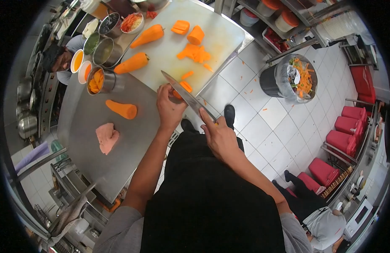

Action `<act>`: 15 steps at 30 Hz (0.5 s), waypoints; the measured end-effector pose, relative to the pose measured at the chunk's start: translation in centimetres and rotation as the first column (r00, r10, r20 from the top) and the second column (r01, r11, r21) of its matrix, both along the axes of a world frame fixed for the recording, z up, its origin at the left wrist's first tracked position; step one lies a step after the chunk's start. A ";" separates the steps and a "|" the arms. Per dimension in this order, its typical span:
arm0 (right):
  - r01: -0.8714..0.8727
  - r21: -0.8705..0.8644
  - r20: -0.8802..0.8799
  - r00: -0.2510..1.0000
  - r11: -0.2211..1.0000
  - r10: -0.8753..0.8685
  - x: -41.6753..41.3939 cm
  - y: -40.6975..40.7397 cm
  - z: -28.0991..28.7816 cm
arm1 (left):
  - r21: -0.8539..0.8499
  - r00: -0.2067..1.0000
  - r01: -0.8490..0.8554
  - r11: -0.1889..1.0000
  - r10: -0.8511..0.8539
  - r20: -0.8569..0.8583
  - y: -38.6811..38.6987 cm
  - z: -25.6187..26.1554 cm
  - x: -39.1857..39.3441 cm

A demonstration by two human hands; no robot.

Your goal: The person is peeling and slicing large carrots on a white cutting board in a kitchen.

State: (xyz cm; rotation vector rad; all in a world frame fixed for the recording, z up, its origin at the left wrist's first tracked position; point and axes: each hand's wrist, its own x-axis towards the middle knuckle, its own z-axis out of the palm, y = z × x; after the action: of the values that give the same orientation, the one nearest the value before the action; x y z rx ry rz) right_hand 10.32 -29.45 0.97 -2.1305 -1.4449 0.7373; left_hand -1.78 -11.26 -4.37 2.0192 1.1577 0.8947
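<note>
My right hand [222, 136] grips a chef's knife [189, 98], its index finger stretched along the spine. The blade slants up and left over the near edge of a white cutting board [166, 47]. Beside the blade, my left hand [170, 109] pinches a piece of carrot [177, 95], mostly hidden by fingers and knife. A carrot slice [186, 86] lies just past the blade. Farther up are a carrot chunk [196, 35], a stack of cut carrot [180, 27] and flat carrot slices [194, 53]. Two peeled carrots [132, 63] [148, 35] rest along the board's left side.
On the steel table [84, 110] lie another peeled carrot [121, 109] and a crumpled pink cloth [107, 138]. A steel pot of carrot slices [96, 81] stands among several containers. A lined bin [274, 80] holds peelings. Another person [57, 58] is across the table; one more [324, 226] stands lower right.
</note>
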 end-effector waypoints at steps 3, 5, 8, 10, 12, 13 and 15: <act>-0.010 -0.030 0.012 1.000 0.999 0.011 -0.2 0.7 -0.1 | -0.009 1.000 -0.001 1.000 0.001 -0.016 0.0 0.0 0.0; -0.017 -0.042 0.016 1.000 0.999 0.017 -0.2 1.2 0.0 | 0.007 1.000 -0.008 1.000 0.008 -0.016 -0.1 0.0 0.1; -0.024 -0.058 0.020 0.999 0.998 0.025 -0.3 2.1 0.0 | 0.022 1.000 -0.016 1.000 0.017 -0.012 -0.1 -0.3 0.0; -0.026 -0.061 0.023 0.999 0.998 0.027 -0.4 2.7 -0.2 | 0.022 1.000 -0.018 1.000 0.018 -0.007 0.0 -0.2 0.1; -0.028 -0.029 0.019 0.999 0.999 0.028 -0.5 3.1 -0.3 | -0.029 1.000 -0.013 1.000 0.013 -0.003 0.0 0.0 0.1; -0.027 -0.029 0.020 0.999 0.999 0.027 -0.5 3.3 -0.2 | -0.029 1.000 -0.012 1.000 0.012 -0.003 -0.1 0.2 0.1; -0.003 -0.052 0.006 1.000 0.999 0.003 -0.6 3.7 0.1 | -0.027 1.000 -0.011 1.000 0.011 0.008 -0.2 0.4 0.2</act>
State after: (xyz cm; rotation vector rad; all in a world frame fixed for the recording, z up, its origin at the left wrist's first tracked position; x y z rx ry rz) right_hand 9.72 -25.79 1.03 -2.1718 -1.4470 0.7784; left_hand -1.59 -11.45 -3.94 1.9882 1.1715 0.8871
